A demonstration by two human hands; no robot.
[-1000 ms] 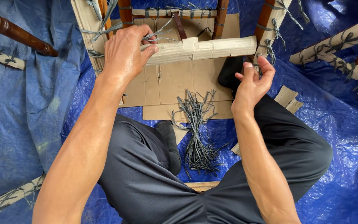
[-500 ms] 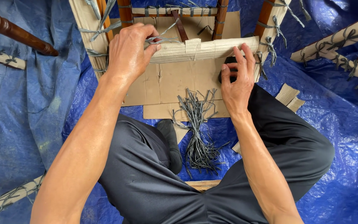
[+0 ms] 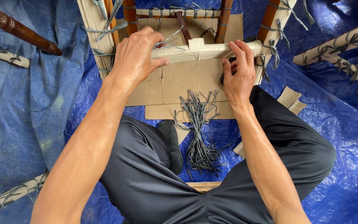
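On the blue tarpaulin (image 3: 42, 108) that covers the floor, a person sits with both knees spread, a wooden chair frame (image 3: 130, 16) lying ahead of them, its rails already bound in cardboard strips and grey ties. Flat cardboard sheet (image 3: 179, 89) lies under the frame. Across the near rail sits the cardboard wrap (image 3: 204, 50) — a pale folded strip, held level between both hands.

Left hand (image 3: 135, 56) is closed over the wrap's left end, fingers curled round it, thumb underneath, with a grey tie (image 3: 168, 40) pinched at the fingertips. Right hand (image 3: 239, 72) lies on the right end, fingers spread flat across the strip, thumb tucked below — pressing, not gripping.

Judged from the hold: the wrap wants firm, even pressure from both ends so the fold seam at the middle stays shut, and the tie should draw snug without creasing the strip.

Bundle of grey ties (image 3: 197, 132) lies between the knees, near but apart from both hands. Loose cardboard offcuts (image 3: 291, 99) lie beside the right knee. More wrapped rails (image 3: 344, 49) lie at the right, a dark turned leg (image 3: 17, 29) at the upper left. Tie ends already on the frame stick out close to the left hand and could snag.
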